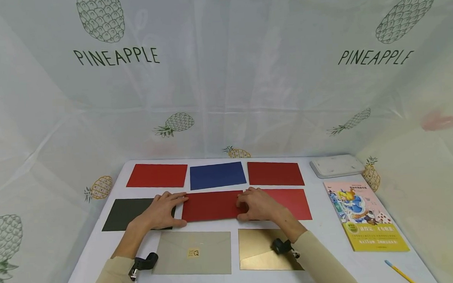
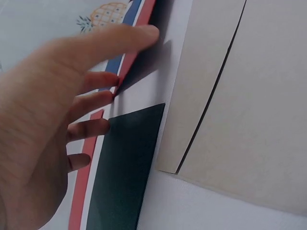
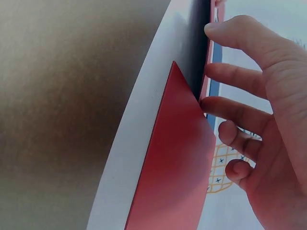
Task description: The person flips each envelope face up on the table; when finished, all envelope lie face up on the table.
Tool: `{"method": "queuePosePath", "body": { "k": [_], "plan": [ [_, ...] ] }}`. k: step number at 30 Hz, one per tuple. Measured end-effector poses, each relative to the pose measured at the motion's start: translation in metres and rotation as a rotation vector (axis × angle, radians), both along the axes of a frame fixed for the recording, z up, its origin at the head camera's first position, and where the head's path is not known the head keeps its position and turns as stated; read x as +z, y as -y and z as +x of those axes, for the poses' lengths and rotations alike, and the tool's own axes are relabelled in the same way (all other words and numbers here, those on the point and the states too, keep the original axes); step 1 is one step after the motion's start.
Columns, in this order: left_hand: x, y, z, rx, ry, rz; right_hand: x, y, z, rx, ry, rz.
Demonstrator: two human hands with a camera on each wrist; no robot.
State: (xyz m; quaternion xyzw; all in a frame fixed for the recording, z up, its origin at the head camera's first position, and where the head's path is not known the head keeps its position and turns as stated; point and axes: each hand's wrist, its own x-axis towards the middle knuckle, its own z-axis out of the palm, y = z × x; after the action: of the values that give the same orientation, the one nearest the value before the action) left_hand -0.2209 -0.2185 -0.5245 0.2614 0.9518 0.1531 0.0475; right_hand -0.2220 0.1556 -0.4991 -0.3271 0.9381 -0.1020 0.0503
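A dark red envelope (image 1: 213,206) lies in the middle row, between both hands. My left hand (image 1: 159,212) holds its left edge, fingers toward the far corner and thumb by the near one; in the left wrist view the envelope's shaded face (image 2: 156,21) shows beside the thumb. With curled fingers and thumb, my right hand (image 1: 258,204) pinches the right edge, a shadow below it in the right wrist view. Under the left hand is a black envelope (image 1: 126,214); a lighter red envelope (image 1: 293,202) is partly behind the right hand.
A back row has a red envelope (image 1: 157,176), a blue one (image 1: 218,176) and another red one (image 1: 276,174). A grey envelope (image 1: 213,262) and a gold envelope (image 1: 255,247) are nearer. Rightward are a pale case (image 1: 337,166), a book (image 1: 365,215) and a pencil (image 1: 400,272).
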Motion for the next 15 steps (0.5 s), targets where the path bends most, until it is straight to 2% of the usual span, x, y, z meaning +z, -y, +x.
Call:
{"method": "queuePosePath", "body": {
  "k": [9, 15],
  "plan": [
    [0.0032, 0.002, -0.0001, -0.001, 0.054, 0.066, 0.0019, -0.0069, -0.0026, -0.021, 0.057, -0.078],
    [-0.0031, 0.0082, -0.004, 0.006, 0.077, 0.09, 0.0041, -0.0104, -0.0023, -0.038, 0.069, -0.133]
  ]
}}
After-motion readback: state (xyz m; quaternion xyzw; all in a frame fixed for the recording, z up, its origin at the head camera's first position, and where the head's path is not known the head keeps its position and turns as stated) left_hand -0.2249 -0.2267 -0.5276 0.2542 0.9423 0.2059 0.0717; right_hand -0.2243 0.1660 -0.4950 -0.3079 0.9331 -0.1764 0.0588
